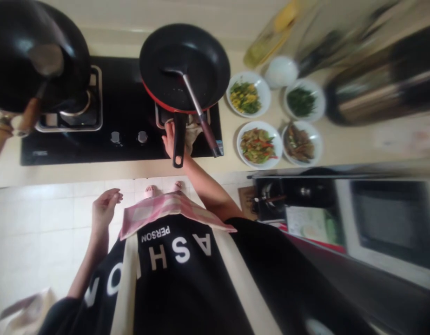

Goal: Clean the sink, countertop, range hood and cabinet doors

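My right hand point(170, 139) is on the black glass stove point(127, 102), below the frying pan and partly hidden by its handle. A pale cloth point(193, 137) is under that hand, pressed on the stove near the right burner. Above it the black frying pan point(180, 51) with a red outside sits on the burner, and a spatula point(194, 97) with a dark handle leans in it. My left hand point(105, 207) hangs in the air in front of the counter, fingers loosely bent and holding nothing.
A large wok point(71, 56) with a wooden-handled turner point(45, 60) stands at left. Right of the stove are bowls of cooked food point(259, 145), a white bowl point(281, 72) and an oil bottle point(267, 42). A microwave point(389, 223) is below the counter at right.
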Action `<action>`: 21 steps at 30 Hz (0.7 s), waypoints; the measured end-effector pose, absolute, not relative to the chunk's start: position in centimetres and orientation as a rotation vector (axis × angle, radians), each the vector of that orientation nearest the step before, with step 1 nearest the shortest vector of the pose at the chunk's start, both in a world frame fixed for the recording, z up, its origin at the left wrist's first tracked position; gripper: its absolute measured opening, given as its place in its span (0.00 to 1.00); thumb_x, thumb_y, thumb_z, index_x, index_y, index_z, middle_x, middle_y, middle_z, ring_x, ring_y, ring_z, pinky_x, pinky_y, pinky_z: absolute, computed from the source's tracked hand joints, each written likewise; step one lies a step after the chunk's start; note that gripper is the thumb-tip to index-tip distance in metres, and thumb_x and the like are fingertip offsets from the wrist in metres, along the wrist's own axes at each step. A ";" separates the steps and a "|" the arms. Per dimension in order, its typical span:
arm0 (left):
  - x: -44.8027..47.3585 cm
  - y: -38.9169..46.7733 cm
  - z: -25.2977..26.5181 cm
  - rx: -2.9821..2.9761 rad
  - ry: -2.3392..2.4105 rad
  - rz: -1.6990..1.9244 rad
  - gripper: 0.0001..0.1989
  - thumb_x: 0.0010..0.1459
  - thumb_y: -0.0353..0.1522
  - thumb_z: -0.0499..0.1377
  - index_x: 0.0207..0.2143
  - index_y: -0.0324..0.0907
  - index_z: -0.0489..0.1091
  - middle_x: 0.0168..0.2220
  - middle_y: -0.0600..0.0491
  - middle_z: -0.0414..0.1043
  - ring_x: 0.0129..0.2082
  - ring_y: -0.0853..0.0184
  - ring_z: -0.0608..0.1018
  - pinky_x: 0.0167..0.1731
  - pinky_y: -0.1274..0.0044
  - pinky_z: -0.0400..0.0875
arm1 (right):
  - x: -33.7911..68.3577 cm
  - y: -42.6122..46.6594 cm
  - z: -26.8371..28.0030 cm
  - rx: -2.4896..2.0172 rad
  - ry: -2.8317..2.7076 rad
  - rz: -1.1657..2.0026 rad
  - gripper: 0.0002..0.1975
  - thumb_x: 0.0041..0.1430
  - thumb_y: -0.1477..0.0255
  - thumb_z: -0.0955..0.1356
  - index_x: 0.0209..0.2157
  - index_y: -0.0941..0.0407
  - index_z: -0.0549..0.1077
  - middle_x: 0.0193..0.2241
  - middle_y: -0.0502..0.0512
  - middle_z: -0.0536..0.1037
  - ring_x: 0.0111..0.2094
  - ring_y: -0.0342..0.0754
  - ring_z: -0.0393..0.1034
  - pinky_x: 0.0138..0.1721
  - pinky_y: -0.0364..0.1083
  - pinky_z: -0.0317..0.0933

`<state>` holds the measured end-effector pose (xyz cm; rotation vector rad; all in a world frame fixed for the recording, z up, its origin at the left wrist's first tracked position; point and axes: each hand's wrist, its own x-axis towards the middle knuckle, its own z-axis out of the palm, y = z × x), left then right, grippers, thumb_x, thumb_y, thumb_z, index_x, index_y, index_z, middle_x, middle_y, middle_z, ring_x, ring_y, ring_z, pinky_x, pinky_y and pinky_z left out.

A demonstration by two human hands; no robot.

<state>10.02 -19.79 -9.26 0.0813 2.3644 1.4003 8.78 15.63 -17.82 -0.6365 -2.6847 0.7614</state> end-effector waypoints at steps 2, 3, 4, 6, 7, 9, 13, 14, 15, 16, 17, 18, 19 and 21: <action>9.8 -20.2 -9.4 0.104 2.379 1.363 0.16 0.56 0.41 0.66 0.41 0.38 0.81 0.32 0.47 0.85 0.31 0.64 0.84 0.38 0.72 0.83 | 7.9 15.3 -16.9 -0.685 -2.760 0.724 0.23 0.78 0.70 0.63 0.69 0.62 0.69 0.69 0.73 0.70 0.72 0.65 0.63 0.75 0.67 0.52; 9.7 -20.4 -9.4 0.112 2.381 1.347 0.16 0.56 0.41 0.66 0.41 0.38 0.81 0.32 0.47 0.85 0.31 0.64 0.84 0.37 0.72 0.83 | 7.5 15.1 -16.6 -0.698 -2.782 0.704 0.22 0.79 0.70 0.63 0.68 0.62 0.69 0.69 0.73 0.70 0.73 0.64 0.62 0.76 0.65 0.52; 9.6 -20.5 -9.5 0.114 2.380 1.331 0.16 0.55 0.41 0.65 0.40 0.38 0.81 0.32 0.47 0.85 0.31 0.64 0.84 0.37 0.73 0.82 | 7.0 15.0 -16.2 -0.697 -2.786 0.690 0.21 0.79 0.70 0.64 0.68 0.63 0.69 0.68 0.72 0.71 0.73 0.62 0.62 0.76 0.62 0.52; 9.4 -20.6 -9.3 0.109 2.378 1.301 0.17 0.55 0.42 0.65 0.40 0.38 0.81 0.33 0.46 0.85 0.31 0.63 0.84 0.37 0.72 0.82 | 5.9 14.9 -15.9 -0.648 -2.761 0.670 0.21 0.79 0.70 0.65 0.67 0.64 0.69 0.67 0.69 0.72 0.73 0.58 0.61 0.77 0.58 0.51; 9.2 -20.7 -9.1 0.103 2.377 1.288 0.18 0.54 0.42 0.65 0.40 0.38 0.81 0.33 0.46 0.85 0.32 0.63 0.85 0.38 0.72 0.83 | 5.3 14.8 -15.9 -0.609 -2.747 0.661 0.21 0.79 0.70 0.65 0.67 0.65 0.69 0.67 0.69 0.72 0.73 0.57 0.61 0.77 0.57 0.50; 9.0 -21.0 -8.8 0.086 2.381 1.272 0.18 0.53 0.43 0.66 0.40 0.39 0.81 0.33 0.47 0.85 0.32 0.61 0.85 0.40 0.70 0.84 | 4.0 14.9 -16.0 -0.548 -2.724 0.647 0.24 0.79 0.70 0.67 0.69 0.66 0.67 0.68 0.70 0.71 0.73 0.58 0.60 0.76 0.55 0.51; 8.6 -22.2 -8.4 0.003 2.432 1.273 0.19 0.49 0.45 0.67 0.39 0.40 0.81 0.32 0.47 0.85 0.33 0.59 0.86 0.39 0.68 0.84 | 1.8 15.2 -16.4 -0.597 -2.714 0.571 0.32 0.76 0.67 0.70 0.73 0.68 0.64 0.71 0.74 0.68 0.75 0.64 0.59 0.75 0.57 0.53; 8.6 -22.5 -8.4 -0.020 2.446 1.269 0.19 0.49 0.45 0.67 0.38 0.41 0.81 0.32 0.47 0.85 0.33 0.59 0.86 0.38 0.68 0.84 | 1.6 15.3 -16.5 -0.611 -2.720 0.544 0.33 0.76 0.66 0.70 0.73 0.69 0.63 0.71 0.74 0.68 0.74 0.65 0.59 0.75 0.57 0.53; 8.6 -22.7 -8.5 -0.041 2.458 1.263 0.19 0.48 0.45 0.67 0.38 0.41 0.81 0.32 0.47 0.85 0.33 0.59 0.86 0.38 0.68 0.84 | 1.5 15.3 -16.5 -0.623 -2.728 0.521 0.33 0.76 0.65 0.71 0.73 0.69 0.64 0.71 0.74 0.68 0.74 0.65 0.59 0.76 0.57 0.53; 8.6 -22.9 -8.6 -0.055 2.466 1.260 0.19 0.48 0.44 0.66 0.38 0.41 0.82 0.33 0.47 0.85 0.33 0.59 0.85 0.39 0.68 0.84 | 1.5 15.4 -16.4 -0.631 -2.740 0.511 0.33 0.77 0.64 0.70 0.73 0.69 0.64 0.70 0.73 0.69 0.73 0.65 0.60 0.76 0.57 0.52; 8.7 -22.9 -8.7 -0.056 2.467 1.261 0.19 0.49 0.44 0.66 0.38 0.41 0.82 0.33 0.48 0.85 0.34 0.59 0.85 0.39 0.68 0.84 | 1.8 15.4 -16.3 -0.641 -2.755 0.515 0.32 0.77 0.64 0.70 0.72 0.69 0.65 0.69 0.72 0.70 0.73 0.64 0.60 0.76 0.57 0.51; 8.7 -22.9 -8.7 -0.047 2.464 1.266 0.18 0.49 0.44 0.67 0.38 0.41 0.81 0.33 0.48 0.85 0.34 0.59 0.85 0.39 0.68 0.84 | 2.2 15.3 -16.1 -0.651 -2.769 0.533 0.31 0.79 0.64 0.69 0.72 0.69 0.64 0.69 0.71 0.70 0.72 0.63 0.60 0.77 0.57 0.50; 8.8 -22.8 -8.7 -0.029 2.459 1.274 0.18 0.50 0.43 0.67 0.38 0.41 0.81 0.33 0.48 0.85 0.34 0.59 0.85 0.39 0.69 0.84 | 2.7 15.3 -16.0 -0.659 -2.784 0.566 0.30 0.80 0.64 0.67 0.72 0.70 0.64 0.68 0.70 0.71 0.72 0.61 0.60 0.77 0.58 0.49; 8.8 -22.5 -8.7 0.020 2.445 1.291 0.17 0.52 0.42 0.67 0.39 0.40 0.81 0.33 0.48 0.85 0.33 0.60 0.85 0.39 0.70 0.83 | 3.9 15.1 -15.7 -0.664 -2.816 0.664 0.29 0.81 0.66 0.66 0.72 0.71 0.62 0.71 0.68 0.68 0.73 0.58 0.57 0.79 0.59 0.46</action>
